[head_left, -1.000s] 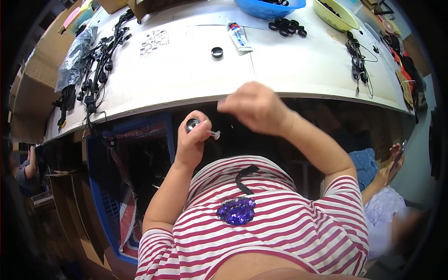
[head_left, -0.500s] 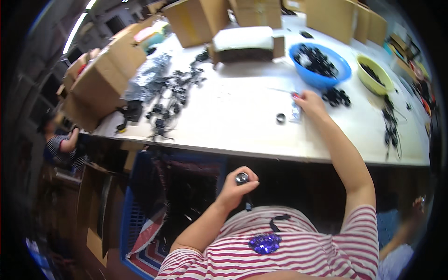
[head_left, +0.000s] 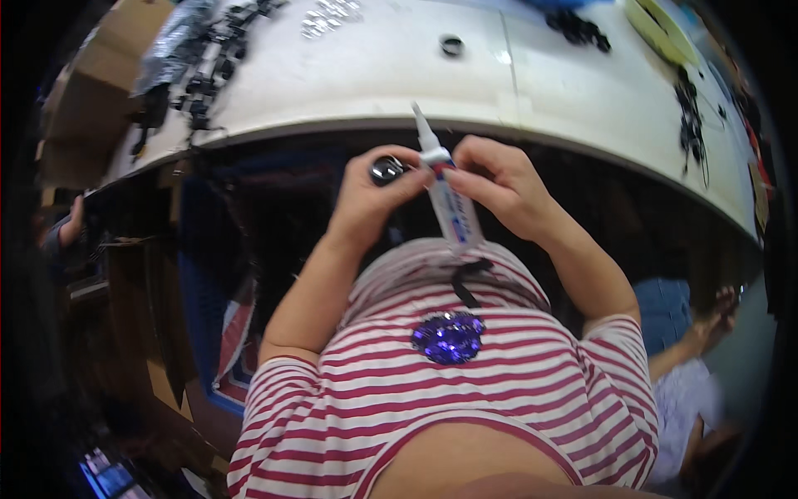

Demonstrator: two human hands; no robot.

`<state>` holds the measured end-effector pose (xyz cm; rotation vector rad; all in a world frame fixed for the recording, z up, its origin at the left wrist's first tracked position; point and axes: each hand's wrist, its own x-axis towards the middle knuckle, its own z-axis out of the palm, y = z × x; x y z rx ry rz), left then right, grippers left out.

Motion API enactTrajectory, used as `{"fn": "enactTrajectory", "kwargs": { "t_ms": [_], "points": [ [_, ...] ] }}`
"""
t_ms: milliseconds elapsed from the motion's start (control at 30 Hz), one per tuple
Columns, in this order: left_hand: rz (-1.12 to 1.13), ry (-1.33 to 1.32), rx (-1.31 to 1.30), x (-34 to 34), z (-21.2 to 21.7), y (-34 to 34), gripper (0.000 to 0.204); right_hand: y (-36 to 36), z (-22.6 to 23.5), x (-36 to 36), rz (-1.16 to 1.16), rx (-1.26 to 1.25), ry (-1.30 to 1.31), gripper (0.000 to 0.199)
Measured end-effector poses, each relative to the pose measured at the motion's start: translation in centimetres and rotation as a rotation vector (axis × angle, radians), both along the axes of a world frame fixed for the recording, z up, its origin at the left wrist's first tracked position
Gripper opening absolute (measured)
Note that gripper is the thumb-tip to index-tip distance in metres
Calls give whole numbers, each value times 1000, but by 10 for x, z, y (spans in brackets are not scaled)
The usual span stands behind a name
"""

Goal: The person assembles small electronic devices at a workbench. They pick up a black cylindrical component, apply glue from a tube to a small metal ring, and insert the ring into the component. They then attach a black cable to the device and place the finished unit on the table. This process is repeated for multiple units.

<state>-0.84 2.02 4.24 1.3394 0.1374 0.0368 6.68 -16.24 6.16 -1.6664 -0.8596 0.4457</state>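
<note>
Cardboard boxes [head_left: 79, 108] sit at ten o'clock, beside a heap of black parts [head_left: 195, 62] on the white table [head_left: 374, 75]. Near centre, the left hand [head_left: 370, 195] pinches a small round dark shiny part [head_left: 386, 170] between thumb and fingertips. Touching it, the right hand [head_left: 495, 183] grips a white glue tube [head_left: 445, 187] with fingers curled, nozzle aimed at twelve o'clock, below the table's front edge. A black ring [head_left: 451, 45] lies on the table at twelve o'clock. Black cables [head_left: 690, 108] trail at two o'clock, and another person's hand [head_left: 723, 303] shows at four o'clock.
</note>
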Motion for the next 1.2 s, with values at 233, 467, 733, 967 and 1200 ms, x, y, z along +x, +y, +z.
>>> {"fn": "enactTrajectory", "kwargs": {
  "t_ms": [233, 467, 733, 967, 1200],
  "points": [
    [-99, 79, 245, -10, -2, -14, 15, -4, -23, -16, -199, -69, -338, 21],
    [-48, 52, 174, -9, -9, -14, 32, 3, -40, -24, -211, -65, -357, 20],
    [-38, 154, 115, -7, -6, -11, 23, 10, -48, -16, -238, -2, -538, 21],
    [-59, 92, 152, -10, -4, -8, 18, 16, -46, -20, -225, -3, -570, 21],
    [-43, 50, 133, -10, -7, -7, 17, 20, -43, -25, -207, 58, -413, 22]
  ]
}}
